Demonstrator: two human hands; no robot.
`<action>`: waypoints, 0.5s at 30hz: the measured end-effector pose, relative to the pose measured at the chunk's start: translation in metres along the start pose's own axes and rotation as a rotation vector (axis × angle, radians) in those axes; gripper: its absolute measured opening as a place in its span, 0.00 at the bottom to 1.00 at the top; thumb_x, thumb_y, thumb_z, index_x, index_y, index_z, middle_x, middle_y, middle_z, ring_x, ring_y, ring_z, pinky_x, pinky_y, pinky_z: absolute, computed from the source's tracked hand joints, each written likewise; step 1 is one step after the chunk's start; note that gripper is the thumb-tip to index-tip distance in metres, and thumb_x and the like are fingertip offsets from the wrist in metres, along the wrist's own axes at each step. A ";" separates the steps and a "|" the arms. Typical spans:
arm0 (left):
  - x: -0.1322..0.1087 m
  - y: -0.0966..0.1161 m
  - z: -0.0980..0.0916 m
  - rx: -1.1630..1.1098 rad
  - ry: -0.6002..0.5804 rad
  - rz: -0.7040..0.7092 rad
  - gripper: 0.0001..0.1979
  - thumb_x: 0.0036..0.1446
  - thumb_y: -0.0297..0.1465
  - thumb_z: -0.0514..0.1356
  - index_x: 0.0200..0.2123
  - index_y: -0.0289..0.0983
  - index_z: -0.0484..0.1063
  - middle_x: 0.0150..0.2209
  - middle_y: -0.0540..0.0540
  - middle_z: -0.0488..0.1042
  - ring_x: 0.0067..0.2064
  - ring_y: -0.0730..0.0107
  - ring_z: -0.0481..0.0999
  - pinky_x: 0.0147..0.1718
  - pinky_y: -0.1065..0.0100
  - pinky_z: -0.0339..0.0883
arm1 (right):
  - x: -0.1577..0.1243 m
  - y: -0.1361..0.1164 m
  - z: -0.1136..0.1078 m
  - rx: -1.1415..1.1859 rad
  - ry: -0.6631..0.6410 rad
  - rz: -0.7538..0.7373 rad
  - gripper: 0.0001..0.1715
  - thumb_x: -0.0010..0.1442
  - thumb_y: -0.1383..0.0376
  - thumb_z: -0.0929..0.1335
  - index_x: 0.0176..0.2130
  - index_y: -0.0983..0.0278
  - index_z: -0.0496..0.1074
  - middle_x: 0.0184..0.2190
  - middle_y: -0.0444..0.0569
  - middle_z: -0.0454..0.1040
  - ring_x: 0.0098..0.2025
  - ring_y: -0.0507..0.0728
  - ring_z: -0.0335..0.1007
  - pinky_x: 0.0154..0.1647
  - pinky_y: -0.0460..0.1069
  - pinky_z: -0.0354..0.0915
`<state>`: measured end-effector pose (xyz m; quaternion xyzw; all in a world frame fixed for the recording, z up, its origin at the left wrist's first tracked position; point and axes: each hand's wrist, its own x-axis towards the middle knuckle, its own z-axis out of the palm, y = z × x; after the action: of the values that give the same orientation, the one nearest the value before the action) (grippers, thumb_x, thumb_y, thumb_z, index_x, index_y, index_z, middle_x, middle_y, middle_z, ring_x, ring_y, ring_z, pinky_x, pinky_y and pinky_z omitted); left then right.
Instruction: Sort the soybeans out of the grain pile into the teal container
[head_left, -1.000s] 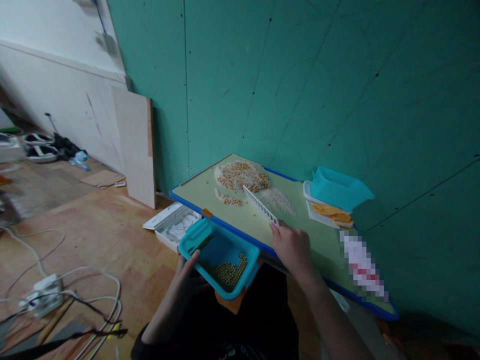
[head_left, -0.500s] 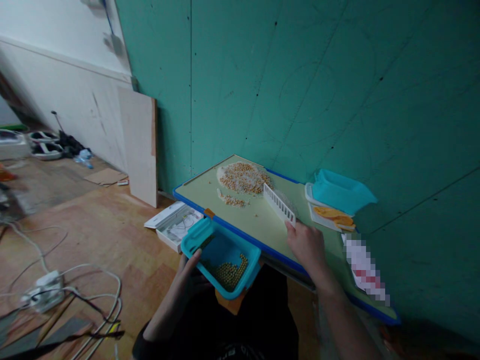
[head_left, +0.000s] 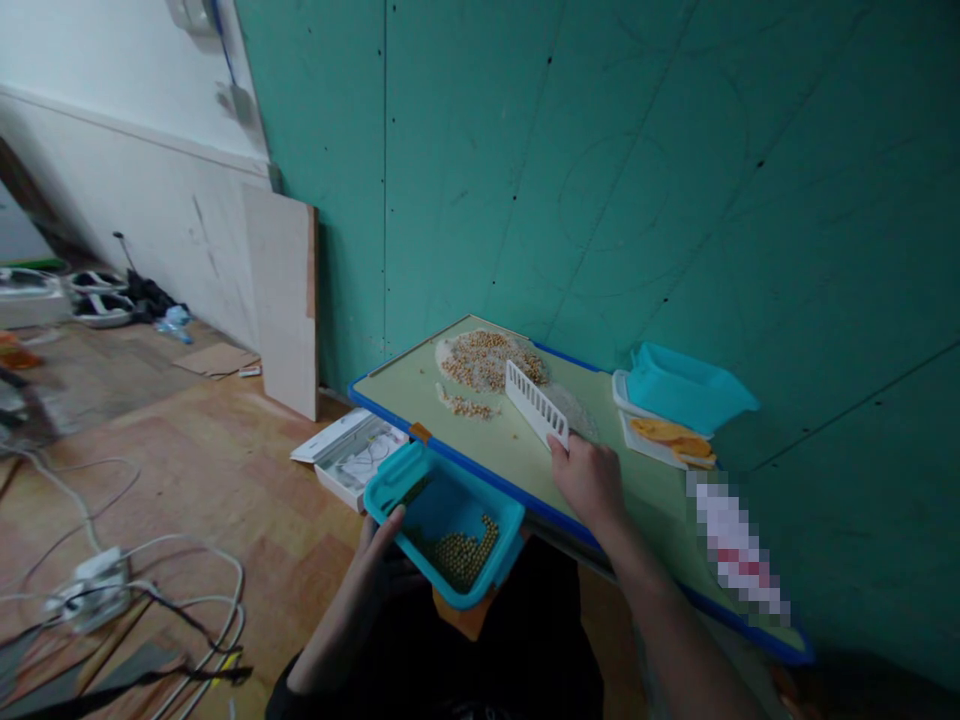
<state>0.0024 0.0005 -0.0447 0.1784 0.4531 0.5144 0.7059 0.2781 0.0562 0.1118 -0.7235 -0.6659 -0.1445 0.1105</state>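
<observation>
My right hand (head_left: 589,475) grips one end of a white slotted strip (head_left: 536,405), a flat plastic piece with a row of openings. It stands on edge on the pale green tabletop (head_left: 480,440), its far end by a heap of soybeans mixed with white grains (head_left: 484,360). A small strip of beans and grains (head_left: 466,405) lies nearer the front edge. My left hand (head_left: 379,550) holds a turquoise plastic container (head_left: 514,520) by its left rim, thumb over the edge, below the table's front edge. Soybeans (head_left: 465,555) lie in the container.
A turquoise bin (head_left: 686,385) and a white tray with an orange cloth (head_left: 671,437) stand at the table's back right. A pixelated packet (head_left: 739,550) lies at the right end. An open white box (head_left: 352,470) sits left of the table; cables (head_left: 225,590) cross the floor.
My right hand has moved the slotted strip leftward across the tabletop, toward the beans. White grains now show to the right of it. My left hand still holds the container in about the same place.
</observation>
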 end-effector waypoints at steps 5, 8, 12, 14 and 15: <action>0.013 -0.010 -0.008 0.031 0.076 -0.050 0.53 0.53 0.55 0.73 0.75 0.55 0.50 0.62 0.33 0.76 0.47 0.41 0.88 0.50 0.43 0.81 | 0.007 -0.003 0.001 0.025 -0.026 -0.026 0.19 0.74 0.62 0.67 0.38 0.65 0.85 0.36 0.59 0.86 0.36 0.62 0.84 0.34 0.51 0.61; 0.016 -0.012 -0.010 0.022 0.088 -0.066 0.48 0.55 0.54 0.71 0.73 0.57 0.52 0.63 0.34 0.74 0.47 0.43 0.88 0.49 0.44 0.81 | 0.009 0.000 0.001 0.038 -0.002 -0.018 0.19 0.74 0.61 0.67 0.38 0.65 0.85 0.36 0.60 0.86 0.37 0.62 0.83 0.34 0.51 0.61; 0.015 -0.010 -0.010 0.035 0.091 -0.074 0.49 0.55 0.55 0.71 0.73 0.56 0.52 0.62 0.33 0.74 0.46 0.43 0.88 0.49 0.44 0.81 | 0.011 0.005 -0.001 0.020 0.016 0.024 0.19 0.74 0.61 0.67 0.39 0.66 0.85 0.38 0.62 0.86 0.37 0.62 0.83 0.35 0.51 0.61; 0.014 -0.009 -0.010 0.038 0.083 -0.080 0.50 0.55 0.55 0.72 0.74 0.56 0.52 0.61 0.32 0.75 0.45 0.42 0.88 0.48 0.43 0.81 | 0.012 0.007 -0.003 0.007 -0.004 0.031 0.19 0.74 0.61 0.67 0.38 0.67 0.85 0.39 0.63 0.86 0.38 0.62 0.83 0.35 0.51 0.60; 0.014 -0.009 -0.010 0.036 0.079 -0.080 0.51 0.55 0.55 0.72 0.74 0.55 0.51 0.61 0.32 0.75 0.45 0.42 0.88 0.48 0.43 0.81 | 0.012 0.007 -0.004 0.003 -0.018 0.033 0.19 0.74 0.61 0.68 0.38 0.67 0.85 0.39 0.63 0.86 0.38 0.63 0.84 0.35 0.51 0.60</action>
<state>0.0005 0.0071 -0.0629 0.1523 0.4967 0.4839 0.7042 0.2855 0.0654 0.1198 -0.7356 -0.6549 -0.1352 0.1080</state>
